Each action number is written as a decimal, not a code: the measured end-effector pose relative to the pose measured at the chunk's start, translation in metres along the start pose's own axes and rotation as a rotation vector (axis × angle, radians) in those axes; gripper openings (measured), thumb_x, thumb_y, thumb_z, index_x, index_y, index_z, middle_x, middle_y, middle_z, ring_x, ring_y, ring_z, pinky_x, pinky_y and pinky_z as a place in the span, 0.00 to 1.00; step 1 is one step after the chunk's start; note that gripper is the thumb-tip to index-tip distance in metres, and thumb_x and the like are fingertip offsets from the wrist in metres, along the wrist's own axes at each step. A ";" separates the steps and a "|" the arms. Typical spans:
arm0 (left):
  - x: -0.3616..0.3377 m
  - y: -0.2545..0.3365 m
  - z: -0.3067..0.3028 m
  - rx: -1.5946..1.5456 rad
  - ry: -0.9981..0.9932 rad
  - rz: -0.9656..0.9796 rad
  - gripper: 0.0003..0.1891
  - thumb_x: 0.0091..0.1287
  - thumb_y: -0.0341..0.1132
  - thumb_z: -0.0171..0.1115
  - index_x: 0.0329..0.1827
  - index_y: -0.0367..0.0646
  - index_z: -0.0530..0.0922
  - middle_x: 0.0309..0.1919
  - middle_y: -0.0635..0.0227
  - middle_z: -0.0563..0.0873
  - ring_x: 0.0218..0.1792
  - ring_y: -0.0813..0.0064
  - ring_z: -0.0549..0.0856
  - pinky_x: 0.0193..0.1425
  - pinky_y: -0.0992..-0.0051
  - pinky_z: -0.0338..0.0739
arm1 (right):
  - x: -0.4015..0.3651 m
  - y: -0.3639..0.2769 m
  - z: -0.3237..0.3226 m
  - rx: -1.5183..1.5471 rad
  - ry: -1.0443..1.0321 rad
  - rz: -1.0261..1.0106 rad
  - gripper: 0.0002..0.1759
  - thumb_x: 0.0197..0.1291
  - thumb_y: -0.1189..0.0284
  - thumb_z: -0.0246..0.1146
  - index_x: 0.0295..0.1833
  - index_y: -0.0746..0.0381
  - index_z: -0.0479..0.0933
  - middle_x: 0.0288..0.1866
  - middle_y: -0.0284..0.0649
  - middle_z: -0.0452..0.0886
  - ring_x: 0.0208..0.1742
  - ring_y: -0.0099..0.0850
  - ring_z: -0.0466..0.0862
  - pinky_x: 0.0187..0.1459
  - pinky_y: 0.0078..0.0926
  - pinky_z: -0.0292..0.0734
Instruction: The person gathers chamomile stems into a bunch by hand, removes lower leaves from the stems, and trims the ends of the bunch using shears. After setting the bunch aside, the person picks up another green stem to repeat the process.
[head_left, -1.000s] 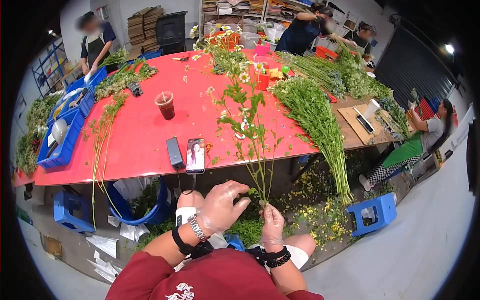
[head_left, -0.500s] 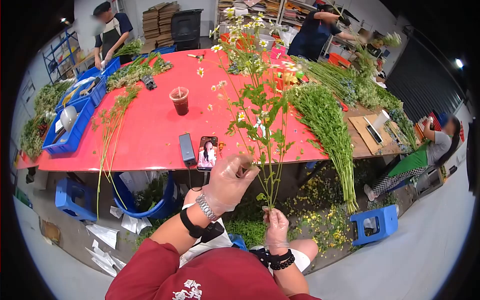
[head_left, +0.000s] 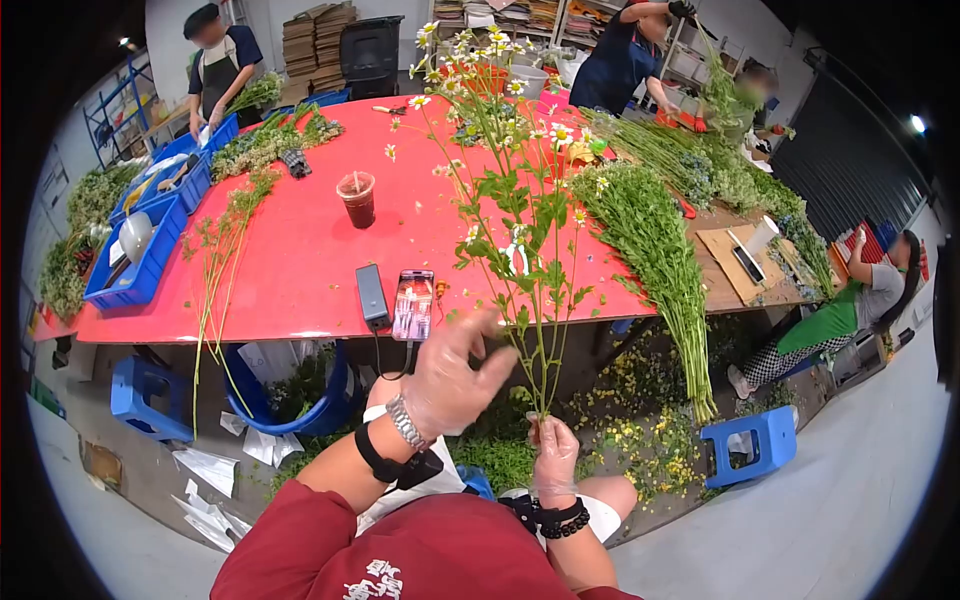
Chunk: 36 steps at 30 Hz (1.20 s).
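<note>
A tall bunch of white daisy-like flowers [head_left: 535,260] stands upright in front of me, its blooms over the red table [head_left: 290,250]. My right hand [head_left: 556,455], in a clear glove, pinches the lower ends of the stems. Just left of the stems is my left hand [head_left: 455,375], also gloved, with fingers apart and nothing in it. Beyond my left hand, a lit phone [head_left: 413,305] and a grey power bank [head_left: 373,297] lie at the table's near edge.
A cup of dark drink [head_left: 357,200] stands mid-table. Green bundles [head_left: 650,250] lie at right, loose stems [head_left: 225,260] hang over the left edge. Blue trays [head_left: 140,250] line the far left. Several co-workers are around. Below are a blue bin [head_left: 300,415] and stools [head_left: 748,447].
My left hand's fingers have spread, and the hand has turned slightly. The bunch has shifted a little. The phone's picture differs, and co-workers at the back right have moved.
</note>
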<state>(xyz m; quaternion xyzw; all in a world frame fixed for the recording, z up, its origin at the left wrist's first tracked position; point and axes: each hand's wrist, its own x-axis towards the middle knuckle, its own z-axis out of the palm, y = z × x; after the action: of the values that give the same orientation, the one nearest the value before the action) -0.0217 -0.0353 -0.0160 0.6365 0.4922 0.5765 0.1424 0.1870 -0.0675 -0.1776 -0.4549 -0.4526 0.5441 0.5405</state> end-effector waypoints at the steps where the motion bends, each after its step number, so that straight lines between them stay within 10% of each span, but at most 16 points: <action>1: 0.002 -0.006 0.001 -0.051 0.065 -0.024 0.20 0.64 0.28 0.74 0.57 0.43 0.77 0.39 0.68 0.84 0.33 0.76 0.81 0.42 0.73 0.78 | 0.000 -0.002 0.000 -0.006 -0.006 -0.003 0.15 0.80 0.67 0.60 0.52 0.68 0.85 0.38 0.33 0.85 0.37 0.19 0.77 0.41 0.20 0.73; 4: 0.007 -0.022 0.009 -0.778 0.128 -0.267 0.23 0.71 0.25 0.68 0.67 0.46 0.71 0.54 0.67 0.82 0.39 0.81 0.80 0.46 0.75 0.78 | 0.000 -0.002 0.001 -0.012 -0.023 0.013 0.14 0.80 0.68 0.59 0.52 0.68 0.85 0.38 0.32 0.85 0.37 0.19 0.77 0.41 0.20 0.73; 10: 0.005 -0.043 0.003 -1.116 -0.148 -0.178 0.21 0.75 0.26 0.64 0.70 0.43 0.73 0.65 0.60 0.80 0.44 0.78 0.81 0.48 0.75 0.78 | -0.001 -0.004 0.000 0.011 -0.084 0.085 0.16 0.80 0.66 0.59 0.51 0.68 0.86 0.36 0.32 0.84 0.36 0.20 0.77 0.40 0.20 0.73; 20: 0.002 -0.051 -0.010 -0.863 -0.267 -0.160 0.17 0.79 0.27 0.60 0.68 0.46 0.78 0.66 0.69 0.81 0.53 0.81 0.82 0.56 0.75 0.77 | 0.000 -0.003 0.001 0.028 -0.118 0.115 0.16 0.80 0.67 0.59 0.51 0.69 0.86 0.35 0.32 0.83 0.35 0.19 0.77 0.40 0.20 0.73; 29: 0.010 -0.057 -0.015 -1.474 -0.394 -0.160 0.05 0.72 0.25 0.67 0.46 0.45 0.84 0.62 0.69 0.80 0.56 0.75 0.79 0.57 0.67 0.75 | 0.001 0.004 0.001 0.098 -0.147 0.142 0.16 0.80 0.66 0.60 0.52 0.69 0.86 0.35 0.31 0.83 0.35 0.18 0.77 0.39 0.19 0.72; 36: -0.002 -0.056 -0.015 -0.975 -0.356 -0.265 0.05 0.75 0.24 0.63 0.49 0.41 0.85 0.54 0.67 0.85 0.47 0.73 0.84 0.54 0.69 0.79 | 0.000 -0.001 0.003 0.079 -0.156 0.139 0.17 0.80 0.65 0.60 0.51 0.69 0.86 0.34 0.30 0.81 0.34 0.18 0.75 0.38 0.20 0.71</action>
<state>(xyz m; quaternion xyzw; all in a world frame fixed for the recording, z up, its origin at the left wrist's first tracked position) -0.0605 -0.0159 -0.0547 0.5169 0.2118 0.5982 0.5746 0.1846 -0.0675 -0.1766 -0.4198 -0.4387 0.6317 0.4820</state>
